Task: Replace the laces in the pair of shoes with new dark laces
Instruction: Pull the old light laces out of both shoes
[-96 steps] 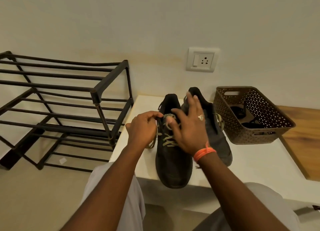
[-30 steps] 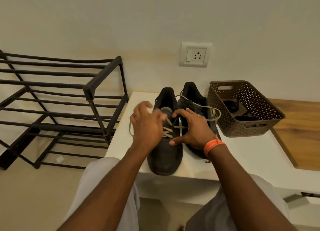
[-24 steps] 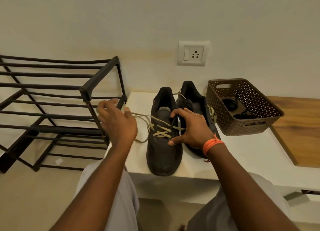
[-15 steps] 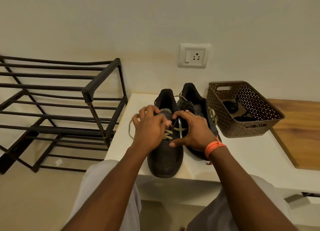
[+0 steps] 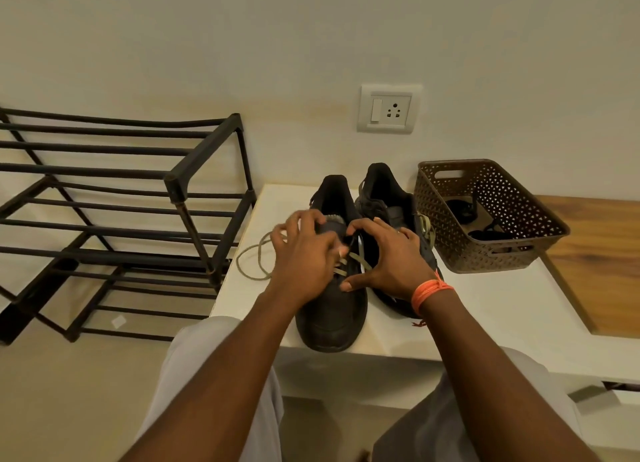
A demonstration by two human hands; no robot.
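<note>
Black shoe lies straight ahead on the white table, toe toward the person, heel at 12 o'clock. Left hand pinches the pale lace (slack trails toward 9 o'clock); right hand clasps the shoe's right side, steadying it.
</note>
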